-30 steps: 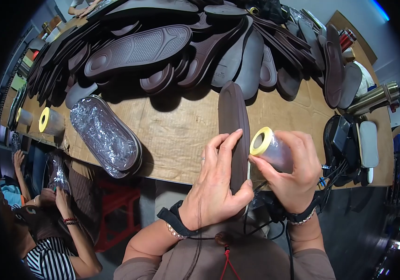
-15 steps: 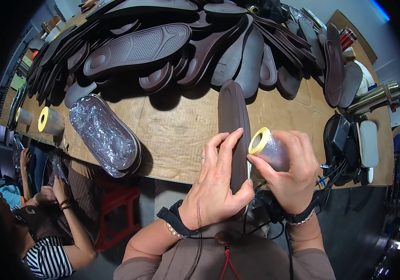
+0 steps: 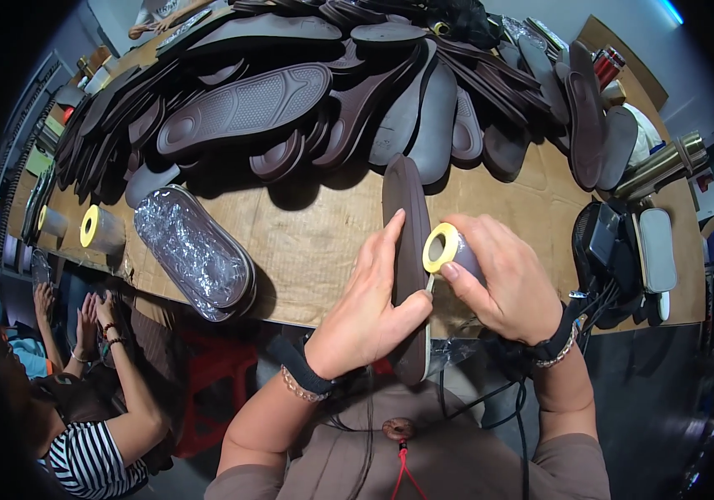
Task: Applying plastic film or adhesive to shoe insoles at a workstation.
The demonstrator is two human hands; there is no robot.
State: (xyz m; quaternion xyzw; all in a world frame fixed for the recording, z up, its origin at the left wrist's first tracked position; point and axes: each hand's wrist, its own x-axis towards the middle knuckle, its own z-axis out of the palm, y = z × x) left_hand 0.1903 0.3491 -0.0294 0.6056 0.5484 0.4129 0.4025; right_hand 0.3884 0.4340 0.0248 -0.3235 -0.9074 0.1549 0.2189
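"Toward the left of the desk [image 3: 311, 250] sits a spare roll [image 3: 103, 230] with a yellow end, and beside it a shiny wrapped pair [image 3: 198, 250] of insoles. What's next along?"

"The left hand [image 3: 369, 296], clamped on the brown insoles [image 3: 408, 242], which stand on edge at the middle of the near side. Its fingers lie along the left face and its thumb crosses toward the right. Sound hold. I'd press evenly, so the layers don't slide over each other."

"And that pale strip [image 3: 431, 282] by the thumb?"

"Film, perhaps; too small to be sure. If so, I'd pin it so it can't slip under the pull."

"Right of that?"

"The film roll [image 3: 454, 248], with the right hand [image 3: 503, 271] closed around it, thumb at the yellow end. I can't tell whether it touches the insoles or is just beside them. Best to hold it close and square, with light, steady tension: too slack and film wrinkles, too hard and it may tear."

"Anything farther right?"

"Black cables [image 3: 605, 300] near the right wrist, then a grey case [image 3: 658, 250]. I'd swing the roll clear of the cables."
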